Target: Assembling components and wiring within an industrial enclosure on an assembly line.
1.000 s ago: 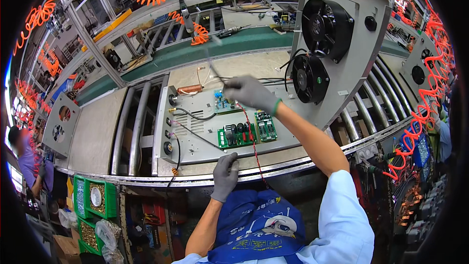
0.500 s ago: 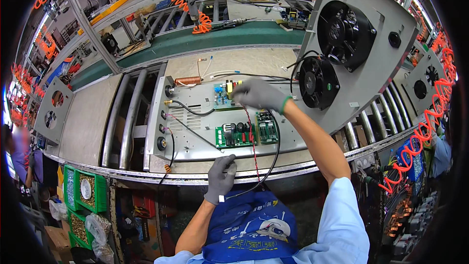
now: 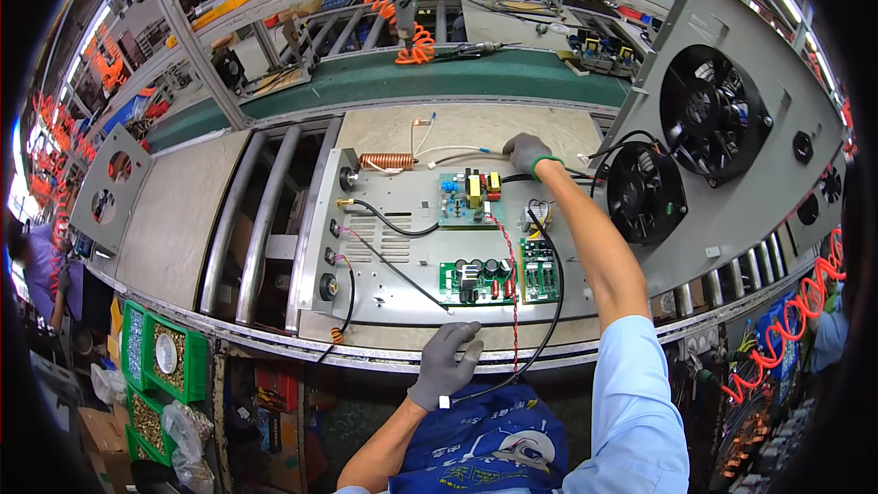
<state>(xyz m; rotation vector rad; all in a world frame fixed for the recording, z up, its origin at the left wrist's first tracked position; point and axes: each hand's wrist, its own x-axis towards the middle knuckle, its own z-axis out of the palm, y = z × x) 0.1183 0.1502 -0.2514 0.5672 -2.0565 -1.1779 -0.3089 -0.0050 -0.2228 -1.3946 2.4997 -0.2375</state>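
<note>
Right hand [image 3: 529, 152], gloved, fingers closed on white wire [image 3: 457, 157] at chassis plate's [image 3: 402, 220] 1 o'clock. Left hand [image 3: 445, 364] at 6 o'clock, fingers loosely curled on black cable [image 3: 547, 311].

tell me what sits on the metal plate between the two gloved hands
In the head view, between the left hand and right hand lie two green circuit boards, an upper board and a black cable.
</note>
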